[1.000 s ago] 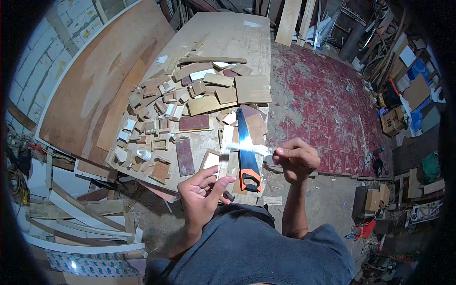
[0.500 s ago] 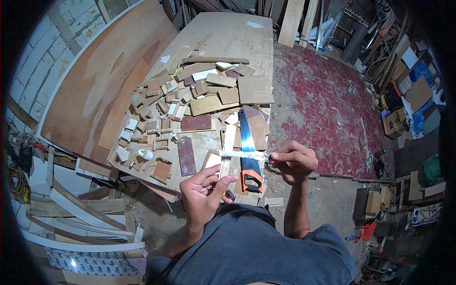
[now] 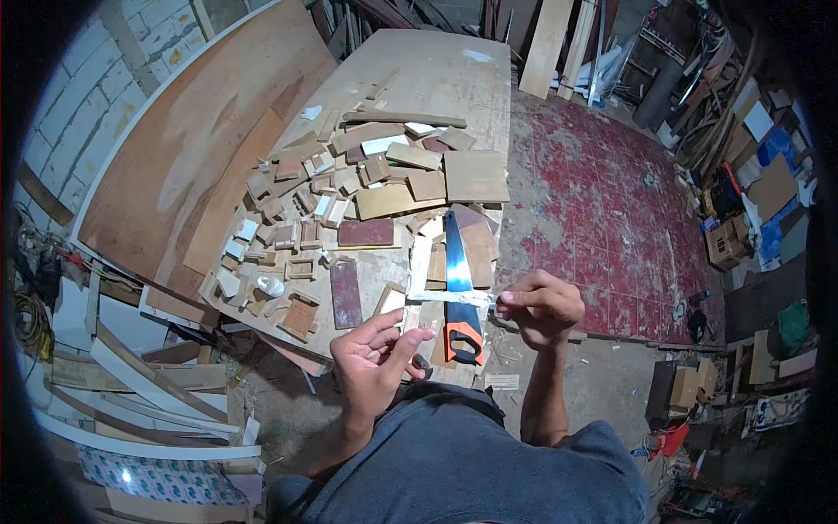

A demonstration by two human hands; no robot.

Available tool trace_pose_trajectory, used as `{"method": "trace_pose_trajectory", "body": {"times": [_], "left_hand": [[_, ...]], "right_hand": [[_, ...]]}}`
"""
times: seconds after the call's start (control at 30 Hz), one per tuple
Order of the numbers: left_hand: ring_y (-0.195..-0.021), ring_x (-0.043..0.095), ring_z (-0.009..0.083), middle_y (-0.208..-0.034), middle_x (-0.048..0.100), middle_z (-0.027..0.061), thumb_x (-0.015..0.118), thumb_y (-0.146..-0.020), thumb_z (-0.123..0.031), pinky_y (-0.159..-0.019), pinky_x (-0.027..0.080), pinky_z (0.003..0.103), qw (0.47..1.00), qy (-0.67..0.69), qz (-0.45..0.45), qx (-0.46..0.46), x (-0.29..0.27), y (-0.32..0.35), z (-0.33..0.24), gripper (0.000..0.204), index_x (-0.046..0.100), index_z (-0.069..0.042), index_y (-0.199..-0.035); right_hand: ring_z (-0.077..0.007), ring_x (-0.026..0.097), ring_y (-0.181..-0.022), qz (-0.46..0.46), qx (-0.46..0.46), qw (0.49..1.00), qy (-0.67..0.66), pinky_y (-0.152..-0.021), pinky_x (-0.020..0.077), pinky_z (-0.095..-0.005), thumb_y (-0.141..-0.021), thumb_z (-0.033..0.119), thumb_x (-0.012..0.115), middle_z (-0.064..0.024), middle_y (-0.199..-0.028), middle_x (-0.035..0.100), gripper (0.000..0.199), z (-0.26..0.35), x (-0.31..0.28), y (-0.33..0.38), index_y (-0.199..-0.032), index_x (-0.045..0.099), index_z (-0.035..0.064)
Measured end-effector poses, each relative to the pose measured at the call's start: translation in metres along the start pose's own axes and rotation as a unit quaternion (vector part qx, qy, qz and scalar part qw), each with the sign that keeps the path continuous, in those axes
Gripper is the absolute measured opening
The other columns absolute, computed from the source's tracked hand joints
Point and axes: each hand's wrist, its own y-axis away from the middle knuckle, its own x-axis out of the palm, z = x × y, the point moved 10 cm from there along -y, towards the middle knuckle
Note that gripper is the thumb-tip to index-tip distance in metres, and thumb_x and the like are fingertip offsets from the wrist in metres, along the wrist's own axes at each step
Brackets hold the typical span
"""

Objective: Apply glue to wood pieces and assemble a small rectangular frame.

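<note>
My right hand [image 3: 541, 306] pinches one end of a thin pale strip [image 3: 449, 298] and holds it level above the workbench's near edge. The strip crosses over a handsaw [image 3: 456, 262] with a blue blade and an orange and black handle [image 3: 463, 336]. Just below the strip's free end is my left hand [image 3: 377, 356], palm up with fingers spread, not touching the strip. A small dark thing [image 3: 422, 361] shows by its fingertips. Both hands hover over the near end of the wooden workbench [image 3: 436, 79].
Several wood offcuts and small blocks [image 3: 349, 196] cover the bench's near half. A large plywood sheet [image 3: 183, 166] leans at the left. White trim pieces [image 3: 131, 384] lie on the floor at the lower left. Red patterned floor [image 3: 602, 201] and clutter [image 3: 742, 218] are at the right.
The strip has swung from upright near my left hand to lying level. My left hand has opened and dropped a little; my right hand stays at the strip's right end.
</note>
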Motion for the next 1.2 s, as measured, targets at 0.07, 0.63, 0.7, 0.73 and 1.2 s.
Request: {"method": "trace_pose_trajectory", "body": {"times": [0.07, 0.63, 0.7, 0.73, 1.2], "left_hand": [[-0.063, 0.068, 0.0139, -0.088, 0.072, 0.0220, 0.069, -0.088, -0.006, -0.044, 0.053, 0.019, 1.000, 0.001, -0.003, -0.006, 0.000, -0.001, 0.000, 0.034, 0.060, 0.016, -0.112], [-0.062, 0.068, 0.0144, -0.089, 0.072, 0.0209, 0.068, -0.088, -0.003, -0.048, 0.055, 0.021, 1.000, 0.010, -0.005, 0.001, -0.002, -0.003, 0.007, 0.032, 0.060, 0.013, -0.115], [-0.069, 0.070, 0.0173, -0.091, 0.071, 0.0234, 0.067, -0.089, -0.002, -0.054, 0.058, 0.024, 1.000, 0.009, 0.010, -0.003, 0.001, -0.004, 0.002, 0.036, 0.056, 0.017, -0.118], [-0.076, 0.071, 0.0202, -0.092, 0.070, 0.0259, 0.066, -0.090, -0.001, -0.060, 0.061, 0.027, 1.000, 0.009, 0.023, -0.007, 0.003, -0.004, 0.001, 0.040, 0.052, 0.020, -0.121], [-0.083, 0.072, 0.0203, -0.093, 0.071, 0.0235, 0.064, -0.090, 0.000, -0.066, 0.060, 0.024, 1.000, 0.025, 0.003, -0.018, -0.007, 0.002, 0.016, 0.021, 0.062, 0.012, -0.107]], "right_hand": [[-0.0179, 0.070, -0.068, -0.041, 0.014, 0.999, -0.026, -0.061, 0.0553, -0.0273, -0.071, -0.010, 0.076, -0.0113, -0.076, 0.070, 0.021, -0.006, -0.006, 0.001, -0.089, 0.073, 0.0002], [-0.0177, 0.069, -0.067, -0.061, 0.034, 0.996, -0.060, -0.059, 0.0544, -0.0268, -0.073, -0.009, 0.074, -0.0107, -0.076, 0.070, 0.021, -0.016, 0.002, 0.001, -0.091, 0.073, 0.0010], [-0.0177, 0.069, -0.067, -0.062, 0.032, 0.997, -0.023, -0.060, 0.0542, -0.0268, -0.073, -0.009, 0.074, -0.0102, -0.076, 0.069, 0.021, -0.015, 0.008, -0.003, -0.092, 0.073, 0.0012], [-0.0178, 0.069, -0.068, -0.043, 0.026, 0.999, 0.009, -0.060, 0.0541, -0.0267, -0.074, -0.009, 0.074, -0.0102, -0.076, 0.069, 0.020, -0.013, 0.015, -0.003, -0.091, 0.073, 0.0015], [-0.0194, 0.070, -0.070, -0.020, 0.030, 0.999, -0.004, -0.062, 0.0548, -0.0281, -0.069, -0.007, 0.077, -0.0111, -0.078, 0.070, 0.022, -0.011, 0.015, 0.013, -0.089, 0.073, 0.0012]]}}
